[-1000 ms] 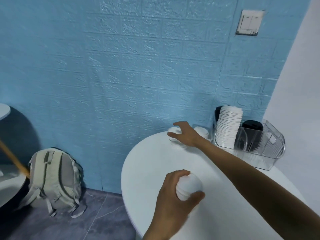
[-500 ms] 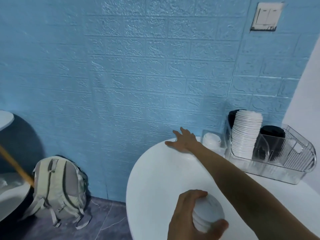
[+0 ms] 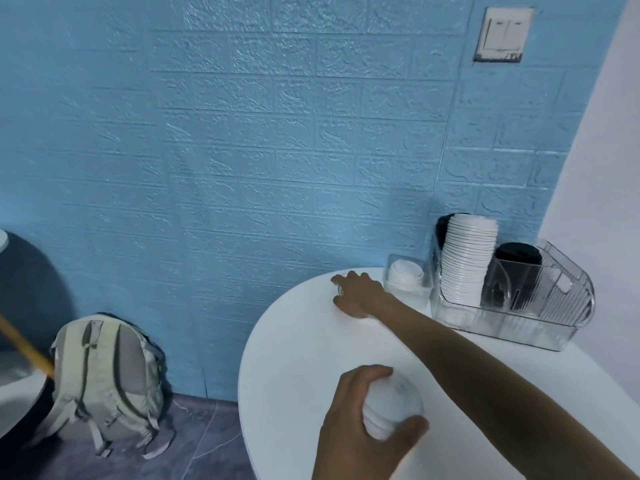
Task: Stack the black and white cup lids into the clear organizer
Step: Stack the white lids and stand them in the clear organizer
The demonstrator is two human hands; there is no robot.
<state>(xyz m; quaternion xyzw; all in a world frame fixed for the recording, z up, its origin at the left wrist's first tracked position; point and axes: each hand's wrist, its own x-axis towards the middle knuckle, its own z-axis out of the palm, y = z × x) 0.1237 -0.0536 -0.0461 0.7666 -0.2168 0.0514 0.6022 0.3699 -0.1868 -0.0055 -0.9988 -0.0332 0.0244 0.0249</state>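
My left hand (image 3: 360, 420) grips a short stack of white lids (image 3: 393, 407) above the near part of the round white table (image 3: 294, 358). My right hand (image 3: 358, 294) reaches to the table's far edge, its fingers curled over a white lid (image 3: 340, 291) of which only a sliver of rim shows. The clear organizer (image 3: 519, 327) stands at the back right. It holds a tall leaning stack of white lids (image 3: 465, 258), black lids (image 3: 517, 259) to its right and more black lids (image 3: 441, 226) behind.
A small clear box (image 3: 410, 294) with white lids sits between my right hand and the organizer. The blue brick wall runs close behind the table. A backpack (image 3: 104, 375) leans on the wall at floor level, left of the table.
My right hand's fingers, spread flat at the table's far edge half a second ago, are now curled over a lid. My left hand keeps its stack near the table's front.
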